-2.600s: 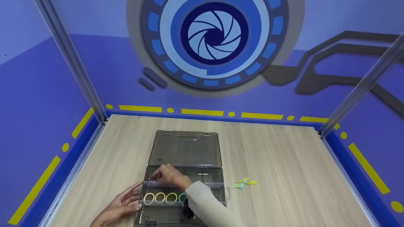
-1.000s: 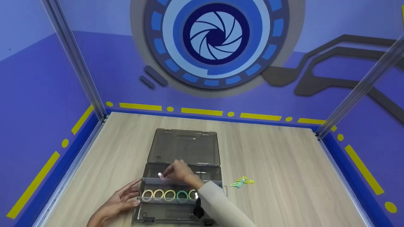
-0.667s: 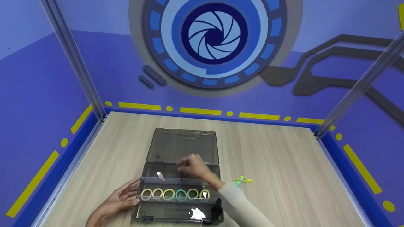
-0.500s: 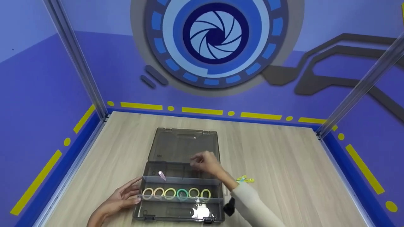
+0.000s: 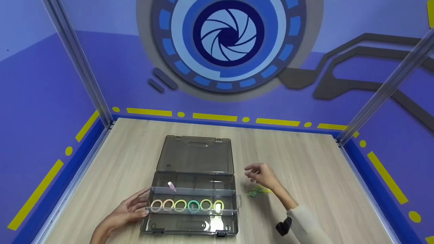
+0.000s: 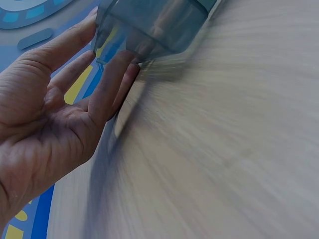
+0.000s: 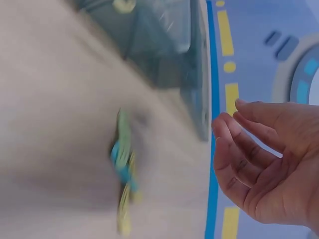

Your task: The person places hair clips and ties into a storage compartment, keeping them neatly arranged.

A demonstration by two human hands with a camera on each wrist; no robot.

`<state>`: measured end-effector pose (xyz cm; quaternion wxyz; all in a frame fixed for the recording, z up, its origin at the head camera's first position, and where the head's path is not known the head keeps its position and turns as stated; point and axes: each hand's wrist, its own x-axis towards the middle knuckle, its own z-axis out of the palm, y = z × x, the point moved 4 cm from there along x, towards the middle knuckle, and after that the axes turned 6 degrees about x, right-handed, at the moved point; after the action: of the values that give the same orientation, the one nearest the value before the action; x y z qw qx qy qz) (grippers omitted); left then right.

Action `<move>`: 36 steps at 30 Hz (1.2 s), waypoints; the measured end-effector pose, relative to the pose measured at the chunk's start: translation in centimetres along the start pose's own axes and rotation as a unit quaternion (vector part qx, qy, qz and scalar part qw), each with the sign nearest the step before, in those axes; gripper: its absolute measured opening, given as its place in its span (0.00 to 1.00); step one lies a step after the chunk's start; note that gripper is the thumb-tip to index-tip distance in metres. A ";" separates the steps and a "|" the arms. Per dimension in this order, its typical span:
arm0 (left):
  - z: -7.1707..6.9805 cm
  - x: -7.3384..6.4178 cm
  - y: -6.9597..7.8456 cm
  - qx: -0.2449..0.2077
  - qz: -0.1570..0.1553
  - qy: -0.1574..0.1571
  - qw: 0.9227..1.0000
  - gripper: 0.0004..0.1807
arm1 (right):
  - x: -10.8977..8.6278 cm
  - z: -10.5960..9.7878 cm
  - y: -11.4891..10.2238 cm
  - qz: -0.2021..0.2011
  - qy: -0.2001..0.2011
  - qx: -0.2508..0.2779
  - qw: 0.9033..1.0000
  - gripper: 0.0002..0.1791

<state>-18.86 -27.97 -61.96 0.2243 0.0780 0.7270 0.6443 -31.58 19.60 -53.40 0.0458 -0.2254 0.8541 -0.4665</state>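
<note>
A smoky see-through compartment box lies with its lid laid back. My left hand rests against its left side, fingers and thumb extended; the left wrist view shows the fingertips touching the box wall. In the back section, a pink snap hair clip leans upright near the rear divider. Several pastel rings, perhaps hair ties, stand in a row in the middle section. Right of the box, my right hand hovers, fingers loosely bent around nothing, near a small heap of green, blue and yellow hair clips.
The wood-grain table is enclosed by blue printed walls and metal corner posts. A small latch sticks out from the box's right side. A black device is worn at the right wrist.
My right hand let go of the pink clip, which stays by the rear divider, and moved right across the box to above the loose clips. The left hand stayed at the box's side.
</note>
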 end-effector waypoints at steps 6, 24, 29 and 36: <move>-0.1 0.1 0.1 0.008 -0.012 0.009 1.000 0.46 | -2.2 -1.8 1.7 0.022 0.005 -0.009 1.000 0.11; -0.2 0.0 0.2 0.007 -0.008 0.012 1.000 0.45 | -4.9 -0.2 4.6 0.002 -0.049 -0.034 0.998 0.09; -0.4 -0.2 0.2 0.008 -0.026 0.020 0.999 0.46 | -4.8 1.5 4.5 -0.001 -0.045 -0.047 0.998 0.08; -0.1 -0.1 0.0 0.015 -0.012 0.010 1.000 0.47 | -5.2 2.3 4.5 0.007 -0.039 -0.102 0.994 0.08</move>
<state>-18.85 -28.10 -61.89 0.2232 0.0665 0.7397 0.6314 -27.77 22.13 -59.07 0.0585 -0.2411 0.8963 -0.3675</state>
